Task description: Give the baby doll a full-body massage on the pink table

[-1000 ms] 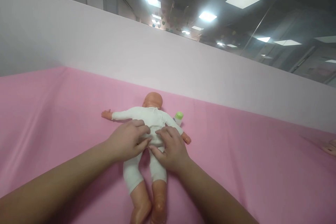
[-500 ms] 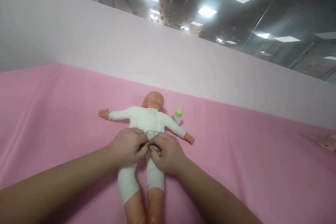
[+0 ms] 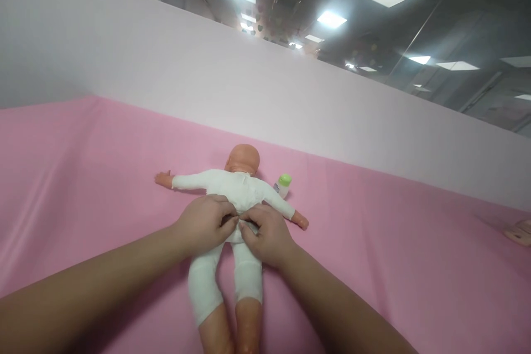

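Item: plastic baby doll in a white knit bodysuit (image 3: pixel 232 193), lying on the pink cloth surface (image 3: pixel 373 243), long axis running near to far, head far, bare legs toward me. I noted both hands at its crotch seam: left hand (image 3: pixel 205 225) and right hand (image 3: pixel 267 235), fingertips pinching the bodysuit fabric, equally near. A small white bottle with green cap (image 3: pixel 282 184) stood just right of its shoulder.

No text, brand or number could be read anywhere in the frame. The small white bottle with a green cap (image 3: pixel 283 184), right of centre, bore a label too blurred to make out.
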Demonstrator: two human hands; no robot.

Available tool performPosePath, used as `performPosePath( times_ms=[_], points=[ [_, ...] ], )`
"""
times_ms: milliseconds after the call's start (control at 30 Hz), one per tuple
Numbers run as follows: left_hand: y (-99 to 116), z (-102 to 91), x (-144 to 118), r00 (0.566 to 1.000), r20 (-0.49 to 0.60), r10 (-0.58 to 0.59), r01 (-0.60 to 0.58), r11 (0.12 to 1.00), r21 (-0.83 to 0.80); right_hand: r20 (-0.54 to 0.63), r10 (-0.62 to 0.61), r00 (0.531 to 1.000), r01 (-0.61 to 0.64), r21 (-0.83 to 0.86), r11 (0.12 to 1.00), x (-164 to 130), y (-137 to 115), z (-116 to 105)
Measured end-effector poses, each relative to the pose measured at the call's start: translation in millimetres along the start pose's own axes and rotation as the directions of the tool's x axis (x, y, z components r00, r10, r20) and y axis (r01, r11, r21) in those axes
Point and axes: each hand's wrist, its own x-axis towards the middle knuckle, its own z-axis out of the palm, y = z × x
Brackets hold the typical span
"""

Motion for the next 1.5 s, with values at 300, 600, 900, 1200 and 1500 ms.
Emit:
performPosePath(
  times_ms=[300, 600, 900, 1200, 1500],
  points=[
    [7.3, -4.9, -9.3, 0.958, -0.236, 0.163, -0.15, 0.986, 0.07, -0.126, -0.042, 0.991, 0.049, 0.05, 0.998, -2.2, -7.4, -7.6],
    [7.1, -1.3, 5.1, 0.998, -0.014, -0.062, 0.062, 0.998, -0.031, 0.02, 0.077, 0.997, -0.078, 0.007, 0.997, 1.9, -3.6, 2.4],
    [-1.5, -5.6, 3.2, 0.997, 0.012, -0.077, 0.078, 0.982, -0.172, 0.058, 0.192, 0.98, -0.2, 0.211, 0.957, -0.5, -3.9, -1.8],
    [-0.5, 3.0, 3.5, 0.992, -0.108, 0.06, -0.057, 0.998, 0.029, -0.085, 0.024, 0.996, -0.023, 0.01, 1.0, 0.6, 2.8, 3.8],
    [1.0, 1.5, 4.7, 0.998, -0.045, 0.033, -0.032, 0.999, 0.015, 0.054, 0.148, 0.987, -0.154, 0.142, 0.978, 10.1, 12.1, -3.5]
  ],
)
